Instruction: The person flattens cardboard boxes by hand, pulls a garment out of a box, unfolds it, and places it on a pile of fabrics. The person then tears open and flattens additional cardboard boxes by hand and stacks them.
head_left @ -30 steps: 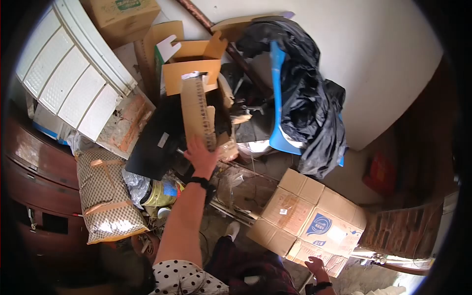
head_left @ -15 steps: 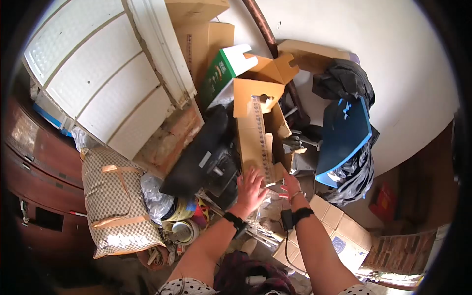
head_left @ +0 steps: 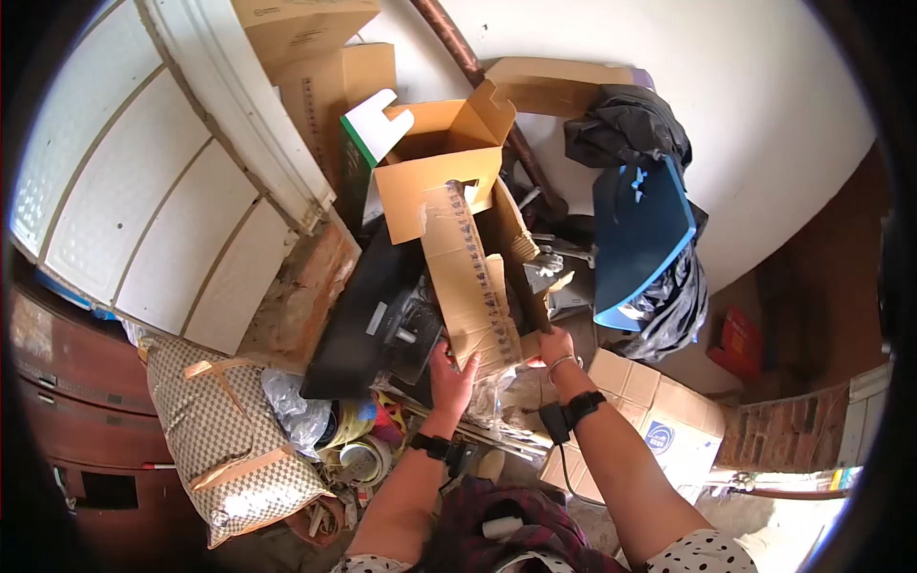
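A torn, open cardboard box (head_left: 463, 286) with a printed strip down its flap stands in front of me. My left hand (head_left: 453, 382) grips the lower left corner of this box, thumb on the front flap. At the box's lower right edge, my right hand (head_left: 557, 351) is closed on the cardboard. Behind it sits an open orange-brown carton (head_left: 439, 158) with a green and white side. A black monitor-like panel (head_left: 358, 320) leans just left of my left hand. Grey and dark items (head_left: 546, 263) show beside the box's right side.
A blue-edged dark panel (head_left: 642, 244) and black plastic bag (head_left: 630, 129) are at the right. A flattened carton (head_left: 659, 420) lies lower right. At the left are a checkered bag (head_left: 224, 430), white panelled door (head_left: 124, 172) and cans (head_left: 361, 462). A brown pole (head_left: 449, 38) leans on the wall.
The right hand has come up from the flattened carton to the box's right edge. My left hand has moved from the flap's front to its lower left corner. The view has shifted.
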`<state>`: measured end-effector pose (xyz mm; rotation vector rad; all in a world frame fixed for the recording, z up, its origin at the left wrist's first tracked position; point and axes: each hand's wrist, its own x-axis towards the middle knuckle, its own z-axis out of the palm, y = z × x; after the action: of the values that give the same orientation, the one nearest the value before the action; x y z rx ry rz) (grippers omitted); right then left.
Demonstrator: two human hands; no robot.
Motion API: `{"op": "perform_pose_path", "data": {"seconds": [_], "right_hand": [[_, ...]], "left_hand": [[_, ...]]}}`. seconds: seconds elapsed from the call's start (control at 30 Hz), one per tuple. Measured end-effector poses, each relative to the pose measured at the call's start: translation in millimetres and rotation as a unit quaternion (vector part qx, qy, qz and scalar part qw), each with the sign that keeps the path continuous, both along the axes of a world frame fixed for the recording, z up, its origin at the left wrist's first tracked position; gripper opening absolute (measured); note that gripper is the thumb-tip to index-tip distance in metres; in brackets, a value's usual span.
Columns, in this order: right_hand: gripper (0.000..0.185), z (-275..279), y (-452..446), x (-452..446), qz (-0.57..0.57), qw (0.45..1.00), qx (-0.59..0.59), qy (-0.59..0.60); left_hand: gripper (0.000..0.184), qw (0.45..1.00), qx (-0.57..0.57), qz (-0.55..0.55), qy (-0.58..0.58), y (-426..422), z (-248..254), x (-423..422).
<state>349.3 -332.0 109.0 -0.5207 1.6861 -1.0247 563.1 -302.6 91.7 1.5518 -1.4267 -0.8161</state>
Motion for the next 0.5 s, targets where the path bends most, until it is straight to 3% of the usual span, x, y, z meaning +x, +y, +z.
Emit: {"op": "perform_pose_path", "data": {"seconds": [0.07,0.13,0.17,0.3,0.37,0.47,0.5], "right_hand": [[0.027,1,20,-10,0.001,0.999,-0.007,0.034],[0.024,-26,49,-32,-0.009,0.998,0.021,-0.059],[0.025,-12,65,-36,-0.008,0.997,0.024,-0.068],[0.026,4,130,-67,0.009,0.996,0.044,-0.081],[0.025,7,162,-86,0.032,0.997,0.065,-0.028],[0.025,-16,219,-126,0.047,0.992,0.072,0.09],[0.025,-1,234,-131,0.062,0.985,0.077,0.139]], "left_hand": [[0.056,1.0,-0.017,0.0,0.012,1,14,-7],[0.054,0.999,0.004,-0.037,0.031,16,53,-16],[0.054,0.999,0.004,-0.037,0.032,22,59,-21],[0.058,0.998,0.015,-0.065,-0.013,74,53,-42],[0.059,0.982,0.132,-0.128,0.036,103,48,-50],[0.055,0.943,0.247,-0.222,0.019,142,64,-53],[0.055,0.94,0.256,-0.223,0.022,150,61,-53]]}}
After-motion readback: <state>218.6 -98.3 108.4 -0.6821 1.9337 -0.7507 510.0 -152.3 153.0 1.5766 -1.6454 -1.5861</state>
